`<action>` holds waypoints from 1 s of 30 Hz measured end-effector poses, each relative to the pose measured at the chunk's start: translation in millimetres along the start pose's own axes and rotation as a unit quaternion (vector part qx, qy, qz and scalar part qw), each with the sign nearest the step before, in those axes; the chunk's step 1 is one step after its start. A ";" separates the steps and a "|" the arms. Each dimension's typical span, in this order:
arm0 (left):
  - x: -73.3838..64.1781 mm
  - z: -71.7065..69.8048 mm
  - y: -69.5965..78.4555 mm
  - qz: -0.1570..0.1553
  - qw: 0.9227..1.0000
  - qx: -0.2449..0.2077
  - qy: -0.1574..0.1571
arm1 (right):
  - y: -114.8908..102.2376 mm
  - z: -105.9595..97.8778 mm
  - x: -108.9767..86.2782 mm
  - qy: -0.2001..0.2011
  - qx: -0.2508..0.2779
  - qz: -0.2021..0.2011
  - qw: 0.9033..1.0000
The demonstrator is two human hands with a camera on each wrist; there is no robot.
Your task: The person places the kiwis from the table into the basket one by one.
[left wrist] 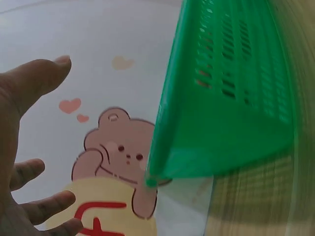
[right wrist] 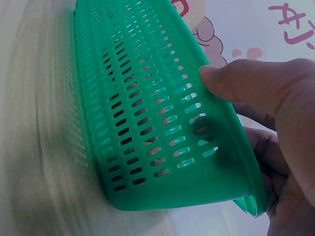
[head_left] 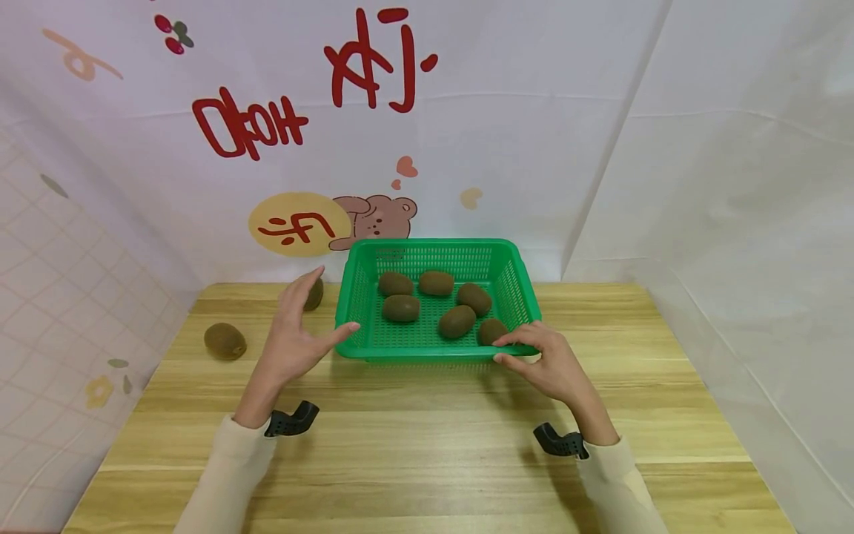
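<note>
A green plastic basket stands on the table with several brown kiwis inside. My right hand pinches its rim at the near right corner, thumb outside and fingers over the inner side; the right wrist view shows the thumb against the outer wall. My left hand is at the basket's left side, thumb and fingers spread with nothing between them. In the left wrist view, that hand is apart from the basket wall. Behind its fingers, one kiwi is partly hidden.
Another loose kiwi lies on the wooden table to the left of my left hand. A white printed cloth hangs right behind the basket and along both sides of the table. Each wrist carries a black mount.
</note>
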State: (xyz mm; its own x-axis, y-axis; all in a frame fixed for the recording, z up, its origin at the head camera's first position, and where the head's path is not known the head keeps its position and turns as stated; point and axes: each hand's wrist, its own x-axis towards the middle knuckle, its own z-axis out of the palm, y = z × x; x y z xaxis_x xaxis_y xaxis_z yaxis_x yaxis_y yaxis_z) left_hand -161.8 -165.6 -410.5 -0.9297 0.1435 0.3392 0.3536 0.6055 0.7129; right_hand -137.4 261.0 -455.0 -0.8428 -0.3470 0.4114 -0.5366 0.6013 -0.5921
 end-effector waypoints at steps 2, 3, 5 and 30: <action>0.3 -2.1 -5.0 0.004 1.000 0.010 0.007 | 0.0 0.1 0.0 0.000 -0.001 0.000 1.000; 0.4 -3.1 -7.3 0.006 1.000 0.015 0.010 | -0.1 0.2 0.0 0.000 -0.001 0.000 1.000; 0.6 -5.2 -11.9 0.007 0.999 0.027 0.017 | -0.3 0.2 0.0 0.000 -0.002 0.000 1.000; 2.8 -37.8 -72.0 -0.019 0.993 0.099 0.062 | -1.5 0.5 -0.2 0.000 -0.001 0.007 1.000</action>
State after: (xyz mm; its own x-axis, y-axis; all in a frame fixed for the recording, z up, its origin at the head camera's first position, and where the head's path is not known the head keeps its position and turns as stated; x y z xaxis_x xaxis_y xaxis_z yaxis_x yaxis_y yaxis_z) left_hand -186.0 -238.4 -437.7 -0.9178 0.0277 0.3960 0.2797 0.7531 0.5955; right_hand -136.5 259.7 -454.5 -0.8500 -0.3385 0.4037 -0.5250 0.6077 -0.5959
